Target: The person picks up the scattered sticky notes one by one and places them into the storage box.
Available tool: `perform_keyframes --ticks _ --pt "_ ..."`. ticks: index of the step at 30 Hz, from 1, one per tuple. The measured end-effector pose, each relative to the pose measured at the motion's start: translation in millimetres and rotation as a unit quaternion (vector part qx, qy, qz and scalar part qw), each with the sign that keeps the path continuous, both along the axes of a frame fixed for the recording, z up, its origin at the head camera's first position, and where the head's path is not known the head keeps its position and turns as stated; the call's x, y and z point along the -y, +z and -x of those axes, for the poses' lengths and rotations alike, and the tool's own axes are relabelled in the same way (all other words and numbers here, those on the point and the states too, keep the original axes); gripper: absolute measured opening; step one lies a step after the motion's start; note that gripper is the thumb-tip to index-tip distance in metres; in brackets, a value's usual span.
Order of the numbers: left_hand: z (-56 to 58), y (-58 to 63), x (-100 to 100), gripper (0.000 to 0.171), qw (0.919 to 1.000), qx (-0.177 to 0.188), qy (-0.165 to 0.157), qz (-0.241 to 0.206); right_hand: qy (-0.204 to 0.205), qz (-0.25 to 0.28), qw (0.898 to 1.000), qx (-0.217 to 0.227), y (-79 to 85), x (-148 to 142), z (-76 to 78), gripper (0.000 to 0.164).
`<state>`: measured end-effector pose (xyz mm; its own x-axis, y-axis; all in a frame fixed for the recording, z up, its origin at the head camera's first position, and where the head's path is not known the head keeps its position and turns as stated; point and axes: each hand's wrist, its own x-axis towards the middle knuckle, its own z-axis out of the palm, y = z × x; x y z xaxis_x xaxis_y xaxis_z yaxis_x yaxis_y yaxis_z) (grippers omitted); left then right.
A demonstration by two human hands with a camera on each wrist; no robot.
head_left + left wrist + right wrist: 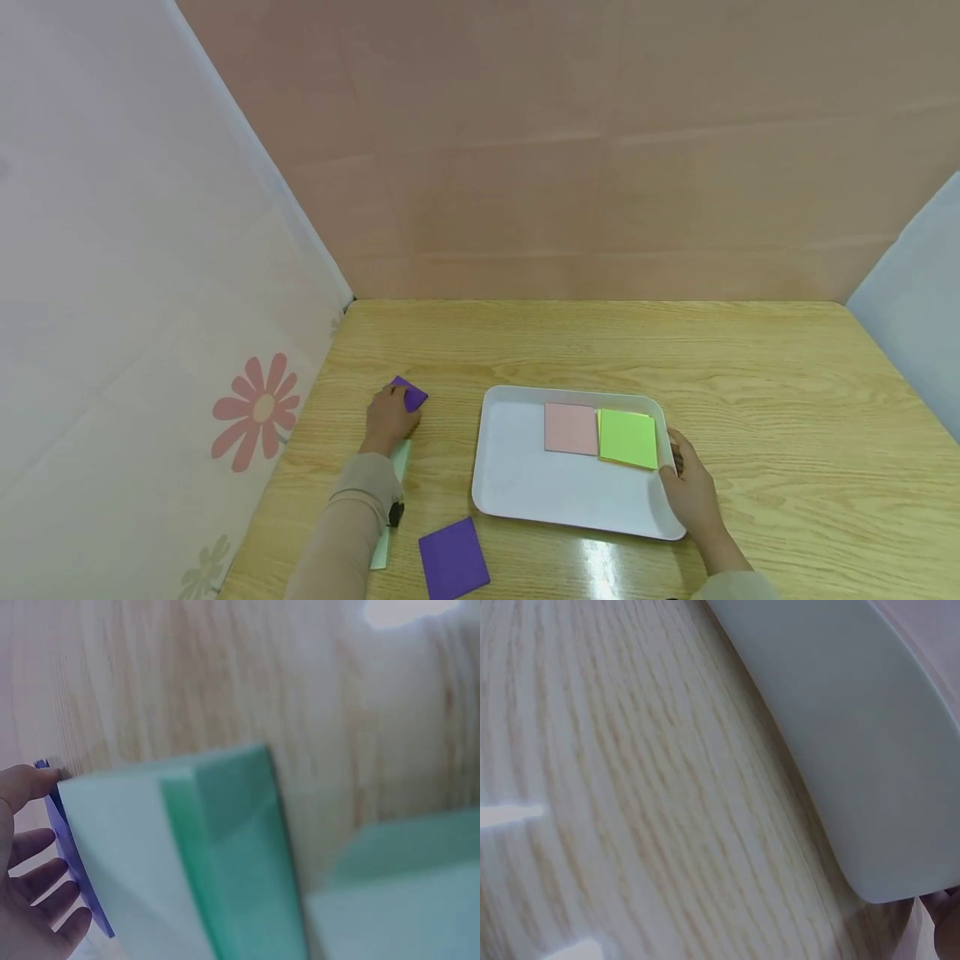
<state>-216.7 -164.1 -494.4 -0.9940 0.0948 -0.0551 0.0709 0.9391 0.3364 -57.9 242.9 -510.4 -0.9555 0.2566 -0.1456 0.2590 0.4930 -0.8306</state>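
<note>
In the head view my left hand (390,418) pinches a purple paper square (413,395) at the table's left side. The left wrist view shows the thumb on the square's edge and the fingers (45,881) along it. My right hand (692,487) grips the right rim of a white tray (540,496). In the tray lie a pink square (571,428) and a lime-green square (628,439) on top of yellow-orange ones. A second purple square (453,558) lies before the tray. Pale green pieces (382,548) are partly hidden under the left forearm.
The wooden table (810,433) reaches back to a pinkish cloth wall (600,167). A pale sheet with flowers (262,408) borders the left side, and another pale sheet (918,292) the right.
</note>
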Motion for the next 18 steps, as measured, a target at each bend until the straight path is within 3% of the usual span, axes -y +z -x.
perform_keyframes --ticks 11,18 --pt "7.4 -10.1 14 0.067 0.9982 0.039 0.039 -0.022 0.001 0.008 1.000 0.006 2.3 1 -0.4 0.056" --pt "7.2 -10.6 19 0.069 0.9984 0.036 0.026 -0.036 0.000 0.009 1.000 -0.001 -0.1 1 0.3 0.055"
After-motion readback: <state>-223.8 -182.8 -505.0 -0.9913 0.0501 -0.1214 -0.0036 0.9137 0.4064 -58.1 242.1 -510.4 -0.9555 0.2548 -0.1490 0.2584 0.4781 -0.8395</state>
